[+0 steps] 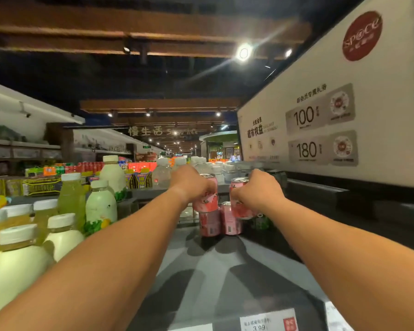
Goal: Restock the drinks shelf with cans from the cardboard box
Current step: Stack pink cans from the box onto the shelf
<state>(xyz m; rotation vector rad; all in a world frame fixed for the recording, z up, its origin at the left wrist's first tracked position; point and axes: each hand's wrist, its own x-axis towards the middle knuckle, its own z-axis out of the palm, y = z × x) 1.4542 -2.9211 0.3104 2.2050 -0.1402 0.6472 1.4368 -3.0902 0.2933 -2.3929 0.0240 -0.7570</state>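
Note:
Both arms reach forward over the grey shelf top (225, 278). My left hand (189, 182) grips a pink can (207, 199) and holds it above another pink can (209, 223) that stands on the shelf. My right hand (258, 189) grips a second pink can (240, 201), just above and to the right of a standing pink can (230, 220). A green can (261, 222) shows partly behind my right wrist. The cardboard box is not in view.
Bottles of pale and yellow-green drink (101, 204) crowd the shelf on the left. Clear white-capped bottles (163, 173) stand further back. A large white sign board (344, 115) rises on the right. A price tag (268, 321) sits at the front edge.

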